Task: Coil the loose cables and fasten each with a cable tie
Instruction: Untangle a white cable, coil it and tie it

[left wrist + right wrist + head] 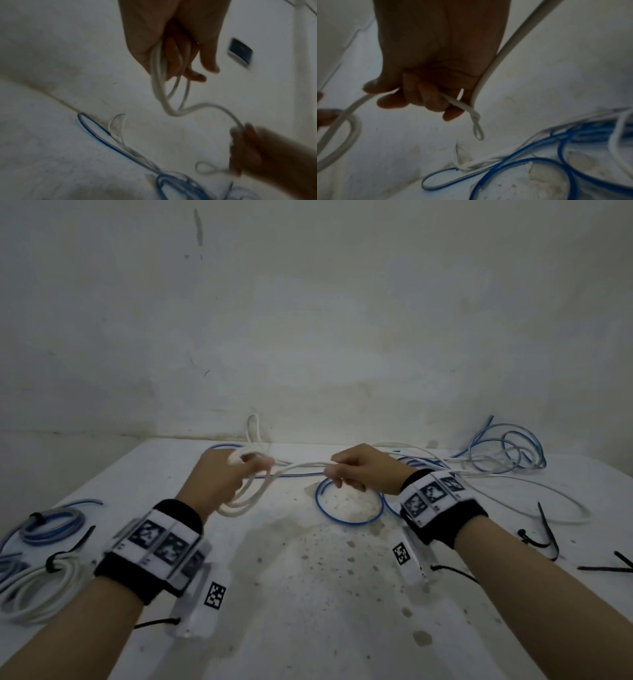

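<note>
A white cable (298, 466) runs between both hands above the table. My left hand (226, 474) grips several loops of it (160, 86), which hang below the fist. My right hand (356, 470) holds the running length (353, 106), fingers curled round it; a small twisted loop (477, 129) sticks out under the fingers. The rest of the white cable (534, 494) trails off to the right on the table. Loose blue cable (349, 520) lies under the right hand, and more blue cable (510, 450) is tangled at the back right.
Two tied coils lie at the left edge, a blue one (51, 525) and a white one (37, 587). Black cable ties (548, 529) lie at the right. The stained white table (308, 594) meets a wall (308, 337) at the back.
</note>
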A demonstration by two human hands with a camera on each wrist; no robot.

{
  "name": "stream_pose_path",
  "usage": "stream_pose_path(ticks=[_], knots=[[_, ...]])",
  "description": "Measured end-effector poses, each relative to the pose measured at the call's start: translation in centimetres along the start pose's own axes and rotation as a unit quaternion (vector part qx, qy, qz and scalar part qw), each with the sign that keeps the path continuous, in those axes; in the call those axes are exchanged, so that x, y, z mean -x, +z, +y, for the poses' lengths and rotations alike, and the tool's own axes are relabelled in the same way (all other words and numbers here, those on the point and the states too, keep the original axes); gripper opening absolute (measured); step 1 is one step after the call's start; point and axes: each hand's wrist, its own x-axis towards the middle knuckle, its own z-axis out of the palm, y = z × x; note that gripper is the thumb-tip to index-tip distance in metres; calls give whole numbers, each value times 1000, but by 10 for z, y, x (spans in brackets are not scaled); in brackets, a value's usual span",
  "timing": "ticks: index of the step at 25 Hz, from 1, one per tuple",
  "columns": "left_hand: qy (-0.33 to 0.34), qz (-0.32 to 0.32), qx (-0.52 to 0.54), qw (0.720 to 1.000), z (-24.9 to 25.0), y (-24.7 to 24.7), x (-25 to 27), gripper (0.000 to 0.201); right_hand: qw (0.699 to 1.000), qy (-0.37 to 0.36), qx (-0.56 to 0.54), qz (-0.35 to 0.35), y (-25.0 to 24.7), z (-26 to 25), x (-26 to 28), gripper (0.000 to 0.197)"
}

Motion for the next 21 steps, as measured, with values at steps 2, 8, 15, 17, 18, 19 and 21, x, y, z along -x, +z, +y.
stream_pose_path(ticks=[2, 8, 15, 17, 18, 19, 21], knots=[[-47, -96, 321, 941, -10, -29, -10, 34, 997, 46, -65, -12, -4, 12, 4, 45], [-35, -356, 507, 784, -2, -27, -7, 18, 985, 157, 31, 71, -10, 24, -10, 46], [-138, -293, 247, 913, -11, 41, 5, 28, 921, 150, 301, 197, -7, -53, -20, 35], [-175, -255, 314, 897, -5, 51, 0, 39, 909, 115, 343, 204, 9, -71, -22, 28], [-190, -242, 352, 884, -2, 53, -2, 50, 906, 101, 359, 200, 15, -78, -19, 24], [-196, -228, 379, 875, -2, 53, -7, 61, 907, 92, 369, 183, 19, -85, -15, 22], [-183, -191, 407, 875, -4, 49, -16, 74, 918, 62, 372, 122, 30, -95, -4, 21]])
